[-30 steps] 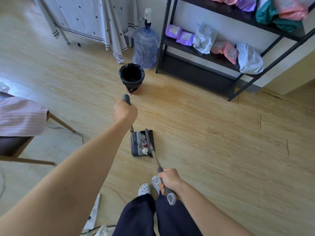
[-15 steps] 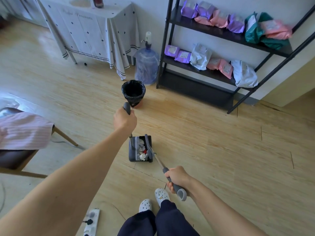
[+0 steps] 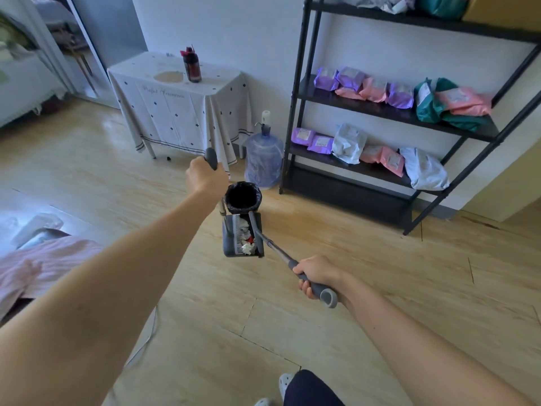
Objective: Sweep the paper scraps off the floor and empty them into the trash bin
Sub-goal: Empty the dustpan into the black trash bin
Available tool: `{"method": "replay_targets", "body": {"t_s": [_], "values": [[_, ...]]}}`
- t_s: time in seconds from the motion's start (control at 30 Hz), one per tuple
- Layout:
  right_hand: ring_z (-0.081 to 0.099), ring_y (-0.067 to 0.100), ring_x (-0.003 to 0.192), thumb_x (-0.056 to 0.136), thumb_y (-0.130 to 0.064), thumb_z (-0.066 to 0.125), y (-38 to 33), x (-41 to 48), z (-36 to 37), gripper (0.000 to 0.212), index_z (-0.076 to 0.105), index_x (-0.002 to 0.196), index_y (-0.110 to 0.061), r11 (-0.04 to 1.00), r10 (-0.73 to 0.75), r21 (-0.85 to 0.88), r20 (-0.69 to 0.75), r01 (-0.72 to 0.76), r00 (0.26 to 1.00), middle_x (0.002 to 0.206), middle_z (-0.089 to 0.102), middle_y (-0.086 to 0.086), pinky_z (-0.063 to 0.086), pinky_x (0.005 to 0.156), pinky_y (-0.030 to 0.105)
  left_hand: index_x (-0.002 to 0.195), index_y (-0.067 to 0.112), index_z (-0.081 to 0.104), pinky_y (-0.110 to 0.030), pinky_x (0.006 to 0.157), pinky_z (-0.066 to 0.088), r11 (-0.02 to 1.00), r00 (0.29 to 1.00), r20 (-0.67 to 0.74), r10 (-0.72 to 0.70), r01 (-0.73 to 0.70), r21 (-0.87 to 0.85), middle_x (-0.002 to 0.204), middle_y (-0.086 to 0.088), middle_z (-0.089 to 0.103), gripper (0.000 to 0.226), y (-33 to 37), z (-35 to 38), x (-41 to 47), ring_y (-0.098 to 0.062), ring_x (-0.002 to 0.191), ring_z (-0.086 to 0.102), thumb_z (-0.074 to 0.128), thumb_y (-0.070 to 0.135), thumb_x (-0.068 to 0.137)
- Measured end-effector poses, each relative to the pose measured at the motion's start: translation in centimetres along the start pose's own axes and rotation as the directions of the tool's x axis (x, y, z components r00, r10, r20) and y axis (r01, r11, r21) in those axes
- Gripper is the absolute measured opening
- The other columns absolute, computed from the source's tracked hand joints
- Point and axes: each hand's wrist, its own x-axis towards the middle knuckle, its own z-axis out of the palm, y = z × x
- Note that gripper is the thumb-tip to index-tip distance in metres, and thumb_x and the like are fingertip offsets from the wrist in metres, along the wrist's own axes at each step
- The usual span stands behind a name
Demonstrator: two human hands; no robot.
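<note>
A dark dustpan (image 3: 229, 243) holds white and red paper scraps (image 3: 245, 239) and sits right in front of the small trash bin (image 3: 243, 198) with its black liner. My left hand (image 3: 205, 176) grips the upright dustpan handle (image 3: 211, 158) above the bin. My right hand (image 3: 316, 273) grips the grey broom handle (image 3: 324, 293), whose shaft slants down to the broom head resting in the dustpan's right side. The lower part of the dustpan's pole is partly hidden behind the bin.
A black metal shelf rack (image 3: 389, 111) with coloured packages stands at the right. A water jug (image 3: 264, 156) and a cloth-covered table (image 3: 178, 102) are behind the bin. A chair with pink cloth (image 3: 35, 266) is at left. A cable (image 3: 143, 345) lies on the wooden floor.
I have stepped forward. The dustpan and broom moved up the floor to the trash bin's near side, still carrying the scraps. My view has tilted up toward the wall.
</note>
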Motion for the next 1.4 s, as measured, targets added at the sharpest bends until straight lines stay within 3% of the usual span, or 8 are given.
{"method": "replay_targets", "body": {"t_s": [0.1,0.3,0.47,0.57,0.8,1.07,1.2,1.4], "values": [[0.038,0.004,0.025,0.097,-0.004,0.039,-2.7,0.2,-0.7,0.012,0.046,0.106,-0.005,0.999,-0.025,-0.021,0.012,0.026,1.000,0.061,0.040,0.005,0.034,0.030,0.012,0.106,-0.001,0.060,-0.038,0.071,0.053,1.000,1.000,-0.017,0.021,-0.021,-0.010,0.105,-0.022,0.065,0.027,1.6,-0.4,1.7,-0.040,0.092,0.066,0.053,0.021,0.092],[0.036,0.004,0.025,0.096,-0.003,0.039,-7.6,1.7,-2.4,0.040,0.041,0.136,0.002,0.994,-0.094,-0.065,-0.009,0.093,0.996,0.060,0.038,0.004,0.033,0.030,0.012,0.103,0.004,0.058,-0.042,0.072,0.055,0.999,0.997,-0.069,0.042,-0.042,-0.001,0.101,-0.021,0.067,0.023,4.7,0.2,5.3,-0.041,0.090,0.066,0.051,0.022,0.091],[0.035,0.003,0.024,0.097,-0.005,0.040,-12.1,4.6,-4.6,0.009,0.044,0.105,-0.005,0.993,-0.088,-0.078,0.034,0.090,0.996,0.060,0.038,0.004,0.032,0.029,0.011,0.110,0.009,0.050,-0.050,0.078,0.057,0.997,0.989,-0.129,0.066,-0.069,-0.020,0.096,-0.012,0.057,0.020,7.1,1.9,8.6,-0.040,0.091,0.063,0.047,0.012,0.090],[0.036,0.004,0.024,0.096,-0.005,0.041,-14.9,7.1,-6.0,0.012,0.045,0.107,-0.005,0.992,-0.088,-0.087,0.048,0.092,0.995,0.060,0.039,0.004,0.033,0.029,0.012,0.113,0.009,0.050,-0.052,0.079,0.057,0.997,0.987,-0.150,0.062,-0.066,-0.026,0.103,-0.014,0.058,0.023,8.5,3.2,11.0,-0.041,0.093,0.063,0.049,0.012,0.090],[0.035,0.004,0.024,0.096,-0.005,0.041,-20.5,11.6,-9.3,0.015,0.048,0.109,-0.007,0.988,-0.090,-0.114,0.089,0.100,0.992,0.059,0.039,0.004,0.032,0.029,0.012,0.113,0.012,0.052,-0.051,0.077,0.058,0.996,0.985,-0.150,0.087,-0.085,0.020,0.095,-0.008,0.056,0.023,11.6,7.3,15.9,-0.038,0.091,0.063,0.053,0.017,0.091],[0.034,0.003,0.028,0.097,-0.007,0.046,-24.3,16.7,-12.7,0.033,0.046,0.130,-0.005,0.979,-0.087,-0.174,0.137,0.111,0.987,0.057,0.038,0.002,0.033,0.031,0.013,0.115,0.018,0.052,-0.049,0.077,0.058,0.994,0.980,-0.171,0.098,-0.087,0.072,0.096,-0.008,0.056,0.025,12.8,11.2,19.8,-0.038,0.090,0.062,0.056,0.026,0.092],[0.035,0.003,0.031,0.097,-0.006,0.043,-24.9,18.0,-13.8,0.036,0.044,0.133,-0.006,0.968,-0.094,-0.217,0.137,0.122,0.986,0.058,0.039,0.002,0.034,0.032,0.014,0.120,0.017,0.053,-0.031,0.071,0.044,0.979,0.974,-0.160,0.163,-0.140,0.146,0.107,-0.010,0.061,0.029,12.3,13.0,20.2,-0.025,0.086,0.052,0.056,0.026,0.093],[0.036,0.004,0.033,0.096,-0.006,0.044,-24.0,19.5,-14.4,0.059,0.025,0.151,-0.014,0.962,-0.110,-0.238,0.105,0.132,0.988,0.057,0.042,0.002,0.035,0.034,0.016,0.122,0.016,0.054,-0.033,0.074,0.046,0.953,0.968,-0.085,0.235,-0.212,0.214,0.105,-0.013,0.063,0.029,11.7,14.2,20.3,-0.031,0.093,0.057,0.054,0.022,0.094]]}}
